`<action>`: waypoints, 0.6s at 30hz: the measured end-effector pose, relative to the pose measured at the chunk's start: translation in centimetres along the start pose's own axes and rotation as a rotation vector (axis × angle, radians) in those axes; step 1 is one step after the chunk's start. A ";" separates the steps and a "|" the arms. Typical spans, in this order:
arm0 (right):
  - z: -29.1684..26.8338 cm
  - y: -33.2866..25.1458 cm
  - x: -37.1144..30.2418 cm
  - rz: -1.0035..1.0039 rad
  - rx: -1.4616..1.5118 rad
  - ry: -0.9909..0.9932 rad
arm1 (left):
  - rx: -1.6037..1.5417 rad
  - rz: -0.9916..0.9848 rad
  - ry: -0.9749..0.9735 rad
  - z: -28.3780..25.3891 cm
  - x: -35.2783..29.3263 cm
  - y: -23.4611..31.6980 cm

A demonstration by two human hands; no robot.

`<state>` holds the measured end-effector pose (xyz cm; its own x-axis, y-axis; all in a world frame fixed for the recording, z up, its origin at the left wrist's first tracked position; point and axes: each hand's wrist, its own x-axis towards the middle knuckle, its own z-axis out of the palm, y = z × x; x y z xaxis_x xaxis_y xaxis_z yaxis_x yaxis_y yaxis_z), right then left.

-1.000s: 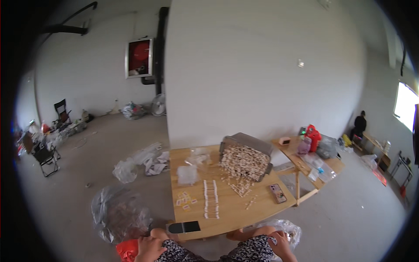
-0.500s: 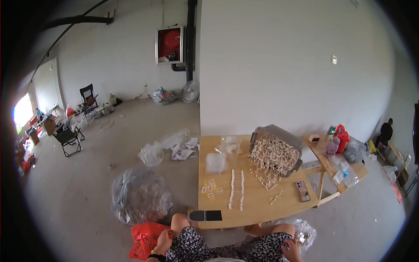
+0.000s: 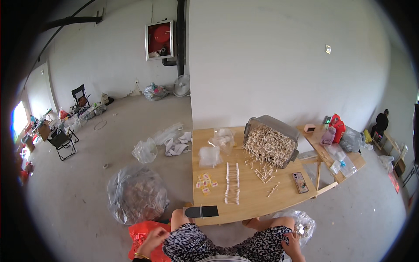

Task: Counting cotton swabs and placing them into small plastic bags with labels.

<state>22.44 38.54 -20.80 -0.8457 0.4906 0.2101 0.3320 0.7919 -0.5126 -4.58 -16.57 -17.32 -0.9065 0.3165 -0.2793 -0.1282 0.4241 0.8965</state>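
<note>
My left hand [image 3: 153,240] hangs low at my left side, fingers apart, over a red plastic bag [image 3: 142,233] and beside my patterned dress. Low on the right, my right hand [image 3: 291,245] rests on the dress hem next to a clear plastic bag [image 3: 302,223] on the floor; its grip is unclear. In front of me a wooden table [image 3: 257,205] holds a tipped clear bin [image 3: 273,129] spilling cotton swabs [image 3: 268,150], a neat row of swabs [image 3: 232,183], small yellow and pink packets [image 3: 205,183] and a black device [image 3: 201,212].
A phone [image 3: 299,182] and clear bags [image 3: 211,155] lie on the table. A smaller table [image 3: 349,163] at the right carries a red bottle and bags. A big clear sack [image 3: 137,194] sits on the floor at the left. A person [image 3: 382,124] sits far right.
The view has swung left and drawn closer to the table. Both hands stay low beside my lap, the left now over the red bag.
</note>
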 end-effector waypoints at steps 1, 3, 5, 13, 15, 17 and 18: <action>-0.1 0.1 0.0 0.003 0.012 -0.010 | -0.082 -0.006 0.106 -1.1 -0.1 -0.5; -0.3 -0.1 0.0 0.006 0.024 -0.028 | -0.197 -0.026 0.367 -6.0 0.3 -4.0; -0.4 -0.5 0.7 -0.015 0.061 -0.040 | -0.213 0.004 0.710 -10.1 0.6 -9.1; -0.3 -0.4 1.4 0.019 0.039 -0.044 | 0.552 -0.066 0.574 -7.0 0.8 -8.2; -0.3 -0.2 1.4 0.024 0.026 -0.055 | 0.608 0.033 0.457 -4.0 1.0 -5.9; -0.5 -0.3 1.6 0.003 0.040 -0.065 | 0.599 0.081 0.397 -1.8 1.3 -2.8; -0.8 -0.6 1.4 0.004 0.039 -0.072 | 0.602 0.123 0.331 -0.9 1.5 -1.9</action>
<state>21.36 39.01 -19.51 -0.8729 0.4648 0.1486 0.3197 0.7747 -0.5456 -6.06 -17.66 -19.17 -0.9873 0.1582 0.0173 0.1422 0.8282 0.5420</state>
